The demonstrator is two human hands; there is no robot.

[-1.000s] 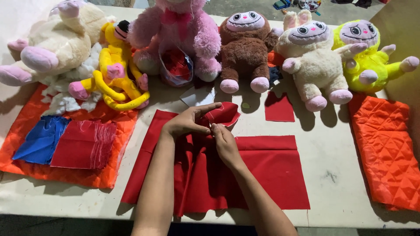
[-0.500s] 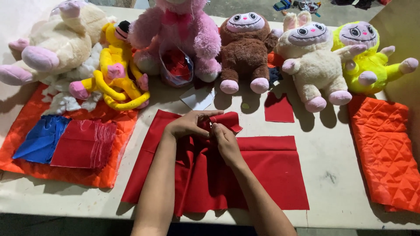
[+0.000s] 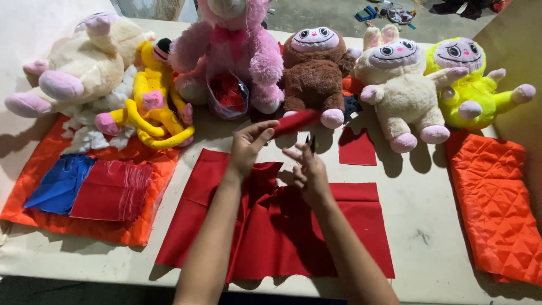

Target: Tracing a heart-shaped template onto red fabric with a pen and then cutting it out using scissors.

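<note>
A large red cloth [image 3: 339, 237] lies crumpled and partly folded on the table's front. Above its far edge my left hand [image 3: 248, 148] pinches a small rolled piece of red fabric [image 3: 296, 121], raised off the table in front of the brown plush toy [image 3: 315, 68]. Just right of it and a little lower, my right hand [image 3: 307, 172] grips a small thin dark tool [image 3: 311, 143] that points upward; I cannot tell what kind of tool it is. The two hands are apart.
A row of plush toys lines the back: cream [image 3: 79, 68], yellow [image 3: 149, 99], pink [image 3: 231, 51], beige [image 3: 395, 79], yellow-green [image 3: 468, 79]. A small red square [image 3: 357, 148] lies behind. Orange quilted fabric [image 3: 497, 209] lies right; an orange mat [image 3: 107, 231] with blue [image 3: 56, 183] and red [image 3: 113, 189] pieces lies left.
My left hand has lifted the small red piece off the cloth and carried it up and back. My right hand has let go of it and drawn slightly apart.
</note>
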